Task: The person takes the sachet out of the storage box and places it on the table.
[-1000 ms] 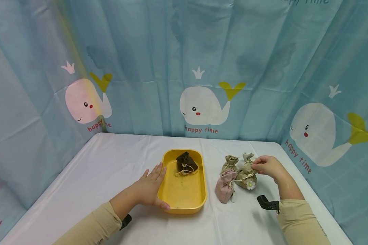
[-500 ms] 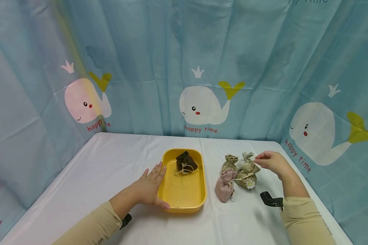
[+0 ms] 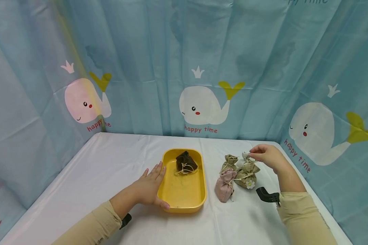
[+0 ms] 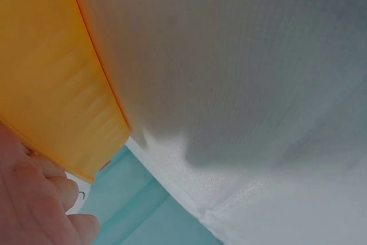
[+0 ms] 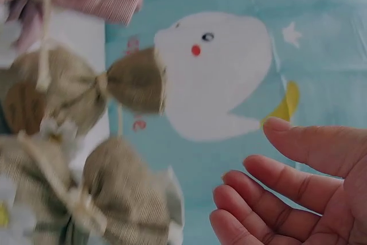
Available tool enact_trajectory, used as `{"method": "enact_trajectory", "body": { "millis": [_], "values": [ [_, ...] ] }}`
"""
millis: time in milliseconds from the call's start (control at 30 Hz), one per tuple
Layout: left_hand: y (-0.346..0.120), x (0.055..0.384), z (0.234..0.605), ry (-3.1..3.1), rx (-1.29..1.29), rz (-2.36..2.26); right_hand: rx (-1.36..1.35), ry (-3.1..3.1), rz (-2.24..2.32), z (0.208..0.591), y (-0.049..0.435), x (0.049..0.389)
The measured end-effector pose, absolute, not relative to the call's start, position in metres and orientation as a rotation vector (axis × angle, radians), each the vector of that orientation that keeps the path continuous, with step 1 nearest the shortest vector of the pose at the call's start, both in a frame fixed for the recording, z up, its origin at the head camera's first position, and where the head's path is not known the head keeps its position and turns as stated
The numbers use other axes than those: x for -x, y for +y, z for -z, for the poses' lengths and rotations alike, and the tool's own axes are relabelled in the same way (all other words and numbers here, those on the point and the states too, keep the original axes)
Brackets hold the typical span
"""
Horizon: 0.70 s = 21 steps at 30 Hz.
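Observation:
My left hand (image 3: 149,188) rests along the left rim of a yellow tray (image 3: 184,200), fingers straight. Inside the tray lies a dark drawstring pouch (image 3: 185,162). To its right, several small drawstring pouches stand close together: a pink one (image 3: 225,186), an olive one (image 3: 230,163), a beige one with a white daisy (image 3: 246,177), and a pale one (image 3: 246,156) mostly hidden behind it. My right hand (image 3: 267,156) hovers at the pale pouch's top. In the right wrist view that hand (image 5: 292,190) has thumb and fingers apart, nothing between them, beside the beige pouch (image 5: 123,193).
A white cloth (image 3: 125,156) covers the table. Blue curtains (image 3: 141,68) printed with whales hang behind it and at both sides. A black wrist mount (image 3: 267,195) juts out below the right hand.
My right hand has come off the beige pouch's top, lifted back, then moved left and farther away to the pale pouch. The left hand and tray have not moved.

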State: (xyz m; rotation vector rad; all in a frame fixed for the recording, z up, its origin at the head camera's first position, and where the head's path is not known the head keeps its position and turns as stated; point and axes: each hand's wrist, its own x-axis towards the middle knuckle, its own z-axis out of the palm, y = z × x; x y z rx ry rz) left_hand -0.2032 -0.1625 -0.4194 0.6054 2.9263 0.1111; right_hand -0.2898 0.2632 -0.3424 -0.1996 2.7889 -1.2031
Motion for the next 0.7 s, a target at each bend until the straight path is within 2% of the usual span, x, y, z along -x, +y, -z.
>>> {"method": "enact_trajectory", "body": {
  "millis": [367, 700],
  "values": [
    [-0.163, 0.203, 0.418, 2.937, -0.634, -0.116, 0.374, 2.771, 1.185, 0.331, 0.213, 0.296],
    [-0.163, 0.2, 0.413, 2.941, -0.649, -0.143, 0.426, 2.772, 1.127, 0.336, 0.165, 0.3]
  ]
}}
